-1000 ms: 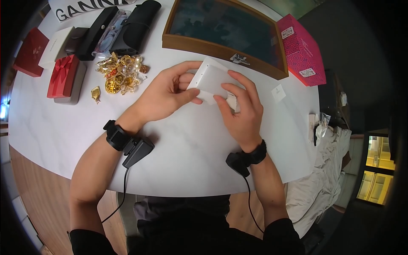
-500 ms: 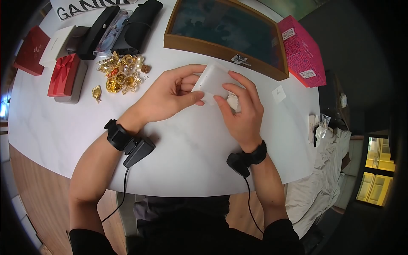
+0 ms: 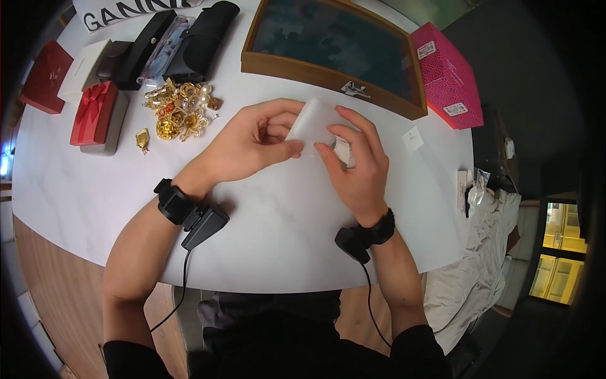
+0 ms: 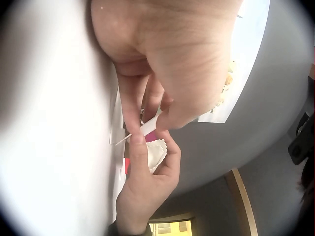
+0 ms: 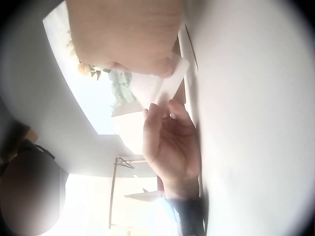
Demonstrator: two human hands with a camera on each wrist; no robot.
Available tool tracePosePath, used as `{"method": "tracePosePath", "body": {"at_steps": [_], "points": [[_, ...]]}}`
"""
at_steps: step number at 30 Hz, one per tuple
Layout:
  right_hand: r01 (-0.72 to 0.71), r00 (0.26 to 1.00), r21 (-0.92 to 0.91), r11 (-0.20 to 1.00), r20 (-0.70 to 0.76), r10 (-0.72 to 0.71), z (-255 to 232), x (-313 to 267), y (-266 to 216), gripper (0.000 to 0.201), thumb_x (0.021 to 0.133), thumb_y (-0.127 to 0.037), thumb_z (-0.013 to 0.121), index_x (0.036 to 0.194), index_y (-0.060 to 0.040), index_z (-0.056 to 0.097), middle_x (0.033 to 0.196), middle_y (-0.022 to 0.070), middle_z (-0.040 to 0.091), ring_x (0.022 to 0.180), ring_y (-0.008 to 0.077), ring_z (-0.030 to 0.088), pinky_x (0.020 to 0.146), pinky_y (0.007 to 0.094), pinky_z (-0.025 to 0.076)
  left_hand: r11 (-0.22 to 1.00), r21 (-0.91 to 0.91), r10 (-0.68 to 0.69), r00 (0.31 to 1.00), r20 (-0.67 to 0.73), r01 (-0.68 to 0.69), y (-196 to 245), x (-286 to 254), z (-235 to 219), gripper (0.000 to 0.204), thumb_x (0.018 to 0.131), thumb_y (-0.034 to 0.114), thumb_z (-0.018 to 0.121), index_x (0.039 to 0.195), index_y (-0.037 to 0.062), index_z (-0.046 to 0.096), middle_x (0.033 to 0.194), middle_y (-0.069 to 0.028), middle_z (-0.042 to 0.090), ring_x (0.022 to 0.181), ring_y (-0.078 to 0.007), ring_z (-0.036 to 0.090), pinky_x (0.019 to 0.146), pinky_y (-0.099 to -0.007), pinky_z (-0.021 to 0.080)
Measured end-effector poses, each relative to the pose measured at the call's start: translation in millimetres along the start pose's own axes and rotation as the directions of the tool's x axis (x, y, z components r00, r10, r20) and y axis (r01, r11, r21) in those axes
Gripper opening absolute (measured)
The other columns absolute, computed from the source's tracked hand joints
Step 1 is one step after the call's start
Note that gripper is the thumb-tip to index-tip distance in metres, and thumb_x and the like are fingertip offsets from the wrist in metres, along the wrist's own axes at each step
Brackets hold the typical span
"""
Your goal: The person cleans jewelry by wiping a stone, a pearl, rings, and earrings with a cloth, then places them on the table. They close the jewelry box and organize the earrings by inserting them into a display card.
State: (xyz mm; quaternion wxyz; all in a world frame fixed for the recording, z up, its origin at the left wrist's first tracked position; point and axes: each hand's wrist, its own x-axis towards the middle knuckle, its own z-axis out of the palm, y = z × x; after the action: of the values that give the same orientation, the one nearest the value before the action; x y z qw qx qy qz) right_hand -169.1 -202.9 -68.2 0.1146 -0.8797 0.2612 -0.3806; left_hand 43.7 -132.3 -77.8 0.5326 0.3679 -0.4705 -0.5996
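Observation:
Both hands hold a white rectangular pad (image 3: 315,121) over the table, in front of the wooden case. My left hand (image 3: 249,139) pinches its left edge between thumb and fingers. On the other side, my right hand (image 3: 360,161) grips the right edge with thumb and fingertips. Tucked in the right palm is a small cream-white thing with a scalloped edge (image 4: 156,155), mostly hidden by the fingers in the head view. From the right wrist view, the pad (image 5: 170,86) looks thin and pale between the two hands.
A wooden case with a dark glass top (image 3: 334,47) stands behind the hands. Gold jewellery (image 3: 177,110) lies piled at left, near a red bow-topped box (image 3: 95,114) and black cases (image 3: 202,41). A pink box (image 3: 448,76) and a white card (image 3: 413,140) are at right.
The white pad has tilted in the hands, so the small holes along its left edge no longer show. It sits slightly lower in the head view. Both hands keep their hold.

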Motion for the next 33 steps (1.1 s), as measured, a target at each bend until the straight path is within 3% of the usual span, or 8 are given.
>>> {"method": "tracePosePath", "body": {"at_steps": [4,7,14,19,22,24,28,33], "points": [[-0.031,0.999,0.0,1.0,0.01,0.031,0.2,-1.4,-0.1,0.028,0.079,-0.008,0.082,0.102,-0.0071,0.066,0.128,0.0061,0.065,0.084,0.0222,0.071,0.064,0.0289,0.057,0.999,0.027,0.035,0.999,-0.037,-0.034,-2.6,0.5,1.2,0.038,0.091,-0.002,0.071,0.128,-0.0027,0.06,0.103,-0.0054,0.072,0.094,-0.0095,0.068,0.082,-0.0233,0.054],[-0.02,1.0,0.023,1.0,0.002,0.02,3.1,-1.5,0.4,0.029,0.078,-0.008,0.082,0.102,-0.0073,0.066,0.128,0.0052,0.065,0.081,0.0213,0.071,0.063,0.0286,0.056,1.0,0.01,0.021,0.998,-0.059,-0.02,0.4,0.0,4.3,0.033,0.091,0.0,0.072,0.122,-0.0031,0.062,0.099,-0.0057,0.072,0.092,-0.0096,0.068,0.082,-0.0233,0.054],[-0.005,0.998,0.013,1.0,0.058,0.004,2.5,-2.4,-1.3,0.029,0.078,-0.009,0.082,0.103,-0.0076,0.067,0.129,0.0048,0.065,0.083,0.0209,0.071,0.064,0.0289,0.057,0.998,0.064,0.02,0.992,-0.126,-0.012,-6.9,2.0,0.4,0.025,0.092,0.001,0.07,0.115,-0.003,0.063,0.1,-0.0056,0.073,0.09,-0.0076,0.067,0.08,-0.0225,0.053],[0.051,0.997,0.071,0.996,0.058,-0.055,0.4,0.9,-1.6,0.029,0.081,-0.008,0.078,0.109,-0.0078,0.07,0.134,0.0073,0.064,0.089,0.0224,0.072,0.065,0.0293,0.058,0.999,-0.044,-0.024,0.98,-0.197,0.016,-4.8,2.9,-2.6,0.02,0.096,0.001,0.063,0.115,-0.005,0.062,0.102,-0.0062,0.073,0.09,-0.0064,0.067,0.079,-0.0215,0.053],[0.071,0.997,0.073,0.995,-0.037,-0.068,-6.3,0.8,1.4,0.029,0.087,-0.004,0.069,0.116,-0.007,0.071,0.136,0.0123,0.063,0.095,0.0225,0.072,0.066,0.0278,0.057,1.0,-0.019,0.009,0.974,-0.224,-0.014,-5.7,3.6,-4.7,0.021,0.097,0.003,0.061,0.117,-0.0056,0.062,0.102,-0.0067,0.074,0.09,-0.0069,0.067,0.081,-0.0215,0.052],[-0.016,0.984,0.12,0.993,-0.173,0.037,-11.2,-3.2,5.6,0.032,0.089,0.0,0.06,0.119,-0.0055,0.071,0.135,0.0164,0.064,0.098,0.0214,0.072,0.065,0.0252,0.055,0.999,-0.035,0.002,0.972,-0.234,-0.011,-3.7,3.2,-6.3,0.022,0.097,0.004,0.061,0.117,-0.0054,0.062,0.102,-0.0067,0.074,0.09,-0.0073,0.067,0.082,-0.0218,0.052],[0.087,0.985,-0.012,0.996,-0.15,-0.088,-7.9,-0.8,7.8,0.04,0.082,0.011,0.06,0.115,-0.007,0.074,0.137,0.0159,0.062,0.065,0.011,0.064,0.059,0.0215,0.05,0.991,-0.133,-0.016,0.97,-0.243,-0.017,-6.8,4.1,-9.2,0.024,0.097,0.005,0.061,0.118,-0.005,0.062,0.102,-0.0074,0.074,0.089,-0.0084,0.067,0.084,-0.0226,0.052],[0.14,0.984,-0.072,0.988,-0.104,-0.147,0.0,-0.9,6.9,0.042,0.077,0.013,0.065,0.112,-0.009,0.074,0.139,0.0135,0.06,0.051,0.0069,0.048,0.05,0.0216,0.045,0.987,-0.158,-0.029,0.978,-0.205,-0.004,-7.9,4.2,-10.4,0.022,0.096,0.006,0.062,0.116,-0.0043,0.063,0.102,-0.0074,0.074,0.089,-0.0085,0.067,0.084,-0.0227,0.052]]}}
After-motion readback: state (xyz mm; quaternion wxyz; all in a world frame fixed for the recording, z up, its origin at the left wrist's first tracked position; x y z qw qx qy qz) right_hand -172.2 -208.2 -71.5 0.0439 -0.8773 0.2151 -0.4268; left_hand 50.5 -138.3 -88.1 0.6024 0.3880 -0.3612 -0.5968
